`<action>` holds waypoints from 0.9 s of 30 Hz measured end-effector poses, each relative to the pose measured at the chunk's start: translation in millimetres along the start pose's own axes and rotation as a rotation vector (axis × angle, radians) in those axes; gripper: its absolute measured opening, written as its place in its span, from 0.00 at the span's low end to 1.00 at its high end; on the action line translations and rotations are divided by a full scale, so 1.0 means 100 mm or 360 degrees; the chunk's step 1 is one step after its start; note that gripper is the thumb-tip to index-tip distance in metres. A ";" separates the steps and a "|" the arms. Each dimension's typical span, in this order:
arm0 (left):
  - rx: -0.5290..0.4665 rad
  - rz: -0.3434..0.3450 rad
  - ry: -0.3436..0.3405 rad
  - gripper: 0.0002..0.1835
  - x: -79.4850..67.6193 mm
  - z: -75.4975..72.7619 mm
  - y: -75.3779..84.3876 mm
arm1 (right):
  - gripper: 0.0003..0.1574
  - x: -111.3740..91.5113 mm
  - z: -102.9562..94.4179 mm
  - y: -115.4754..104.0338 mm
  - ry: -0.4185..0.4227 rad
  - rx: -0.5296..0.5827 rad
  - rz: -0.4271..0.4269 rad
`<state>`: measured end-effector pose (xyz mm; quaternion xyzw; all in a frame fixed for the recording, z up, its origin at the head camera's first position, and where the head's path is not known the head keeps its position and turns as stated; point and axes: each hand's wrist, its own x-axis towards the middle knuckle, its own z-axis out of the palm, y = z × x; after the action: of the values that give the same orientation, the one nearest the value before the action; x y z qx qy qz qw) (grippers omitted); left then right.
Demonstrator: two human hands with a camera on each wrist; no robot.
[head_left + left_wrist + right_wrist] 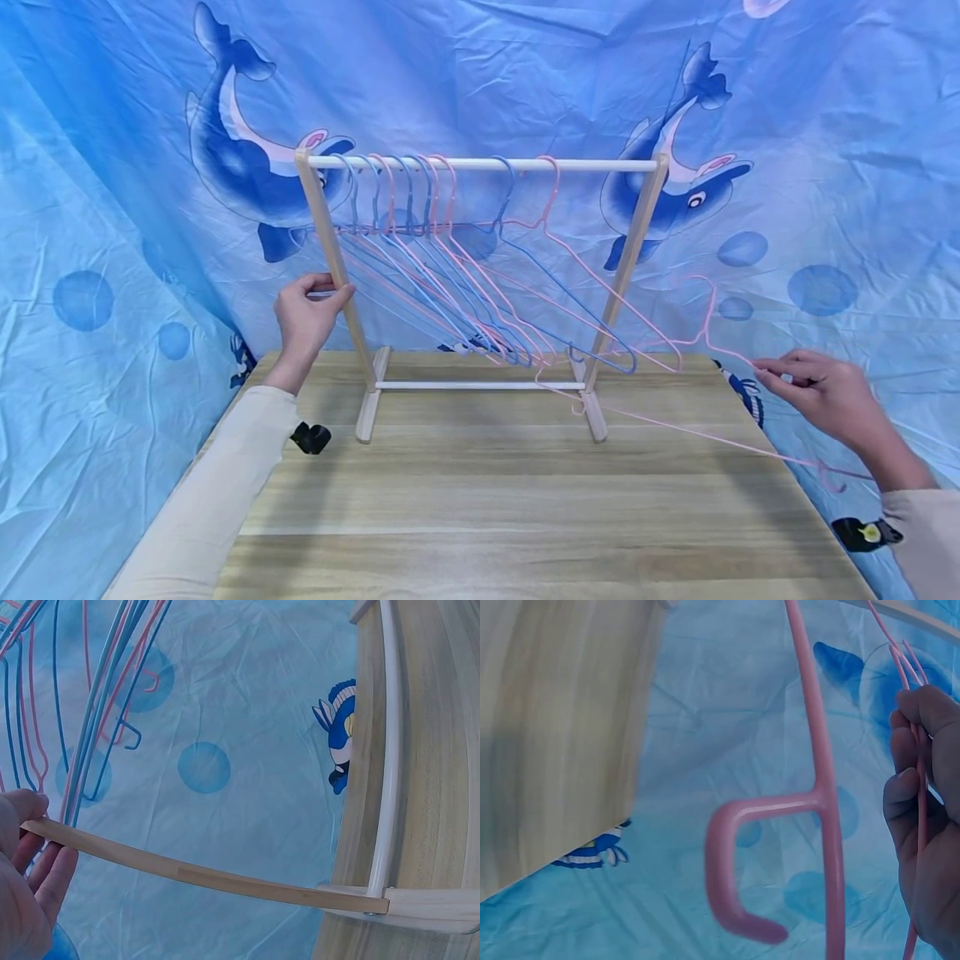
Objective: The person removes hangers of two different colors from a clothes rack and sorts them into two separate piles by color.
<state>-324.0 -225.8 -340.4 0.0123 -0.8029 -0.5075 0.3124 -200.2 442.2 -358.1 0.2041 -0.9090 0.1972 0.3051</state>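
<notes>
A small wooden clothes rack (630,242) with white rails stands on the table. Its left post (187,874) is pinched by my left hand (307,317), thumb and fingers on either side about halfway up in the head view. To the right of the rack, my right hand (832,400) grips a pink hanger (708,312) by its sloping shoulder. This hanger hangs in the air off the rail, its hook pointing up. In the right wrist view its small side hook (721,862) shows close up, with the fingers (906,787) curled round the pink wire.
Several blue and pink hangers hang on the top rail (600,165), mostly bunched at its left. One blue hanger (562,287) and one pink hanger (600,271) hang farther right. Behind the wood-grain table (480,500) is a blue dolphin-print cloth (480,75).
</notes>
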 end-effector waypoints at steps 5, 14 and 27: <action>0.0009 -0.0004 0.0005 0.15 0.01 0.01 0.00 | 0.11 -0.12 0.07 0.06 -0.0074 0.0077 -0.0020; 0.0019 -0.0011 -0.0001 0.16 0.01 0.01 0.01 | 0.16 -0.29 0.15 0.12 -0.0198 0.0245 -0.0053; 0.0030 -0.0011 -0.0007 0.18 0.01 0.01 0.01 | 0.20 -0.49 0.24 0.15 -0.0414 0.0490 -0.0021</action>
<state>-325.4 -225.1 -339.6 0.0171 -0.8082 -0.5011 0.3088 -182.8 456.0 -410.4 0.2780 -0.8986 0.3037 0.1515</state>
